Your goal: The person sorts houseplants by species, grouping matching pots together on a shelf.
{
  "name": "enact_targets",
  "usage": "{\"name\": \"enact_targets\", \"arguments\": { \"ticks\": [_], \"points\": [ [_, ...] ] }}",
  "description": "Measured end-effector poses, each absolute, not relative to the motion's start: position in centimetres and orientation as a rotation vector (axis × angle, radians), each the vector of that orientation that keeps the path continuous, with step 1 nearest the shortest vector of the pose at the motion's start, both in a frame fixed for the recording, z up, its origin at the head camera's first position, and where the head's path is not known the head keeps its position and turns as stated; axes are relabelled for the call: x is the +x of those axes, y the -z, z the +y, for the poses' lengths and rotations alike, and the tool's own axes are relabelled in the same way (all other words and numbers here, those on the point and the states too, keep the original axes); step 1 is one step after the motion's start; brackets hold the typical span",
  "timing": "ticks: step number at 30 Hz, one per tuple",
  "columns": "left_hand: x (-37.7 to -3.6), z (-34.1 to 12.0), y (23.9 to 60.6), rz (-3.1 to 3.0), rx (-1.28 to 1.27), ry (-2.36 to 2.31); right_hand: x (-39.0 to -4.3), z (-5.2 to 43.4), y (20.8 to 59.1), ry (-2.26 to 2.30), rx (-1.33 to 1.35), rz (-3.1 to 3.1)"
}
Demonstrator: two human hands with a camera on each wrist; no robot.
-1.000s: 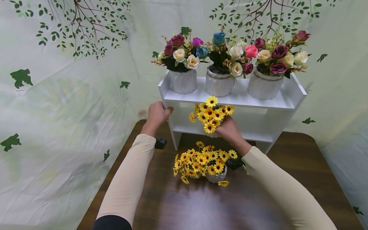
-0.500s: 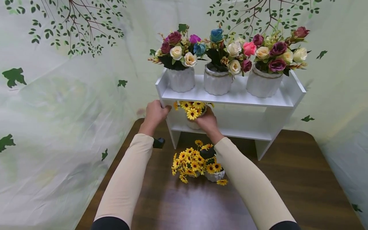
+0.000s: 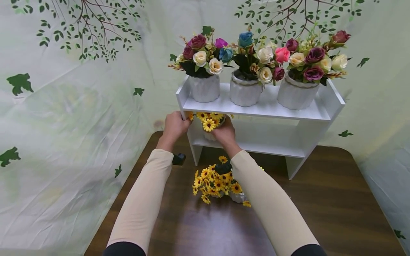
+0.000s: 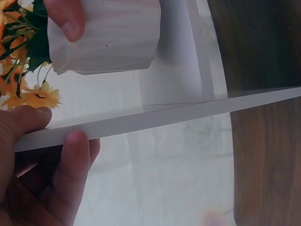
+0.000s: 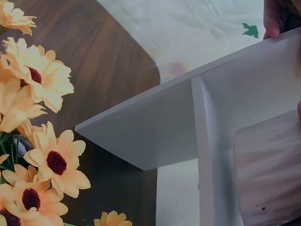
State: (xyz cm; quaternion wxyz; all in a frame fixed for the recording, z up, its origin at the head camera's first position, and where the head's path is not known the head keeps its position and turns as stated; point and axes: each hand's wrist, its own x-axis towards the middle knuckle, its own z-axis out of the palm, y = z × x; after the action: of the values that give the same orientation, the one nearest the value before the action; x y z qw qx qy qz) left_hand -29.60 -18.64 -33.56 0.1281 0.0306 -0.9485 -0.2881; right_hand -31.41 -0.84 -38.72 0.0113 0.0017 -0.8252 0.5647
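White side panel (image 4: 141, 121) is resting between the thumb and fingers of the left hand (image 3: 175, 126), which is pinching the front edge of the shelf unit (image 3: 272, 137). The right hand (image 3: 225, 131) is gripping a white pot (image 4: 108, 42) of yellow daisies (image 3: 209, 125), one fingertip pressing on its wall; its other fingers are staying mostly hidden. The pot is standing roughly upright in the compartment under the top board, just right of the left hand, with the panel coming between them; whether its base is touching the lower board, I cannot tell. Above the hands, three rose pots (image 3: 246, 92) are lining the top board, the leftmost sitting between the two hands and the others farther right. Below the right hand, nearer the person, more potted daisies (image 3: 209, 181) are standing on the bench (image 3: 326, 206), partly hiding behind the right sleeve (image 3: 266, 202).
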Motion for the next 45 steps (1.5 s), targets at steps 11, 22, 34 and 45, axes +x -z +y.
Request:
{"name": "enact_targets", "arguments": {
  "ticks": [11,22,34,45],
  "points": [
    [-29.8,-17.8,33.6,-2.74,0.079,0.874,-32.2,-0.5,38.8,-1.829,-0.094,-2.517],
    [-29.9,-17.5,33.9,-2.752,0.085,0.857,-32.8,-0.8,39.2,-1.811,-0.14,-2.522],
    [-30.0,-17.0,33.9,-2.758,0.042,0.829,-31.9,2.2,39.6,-1.685,0.088,-2.663],
    [-29.9,-18.6,33.6,-2.775,0.07,0.798,-24.4,12.2,38.8,-1.718,0.683,-2.965]
  ]
}}
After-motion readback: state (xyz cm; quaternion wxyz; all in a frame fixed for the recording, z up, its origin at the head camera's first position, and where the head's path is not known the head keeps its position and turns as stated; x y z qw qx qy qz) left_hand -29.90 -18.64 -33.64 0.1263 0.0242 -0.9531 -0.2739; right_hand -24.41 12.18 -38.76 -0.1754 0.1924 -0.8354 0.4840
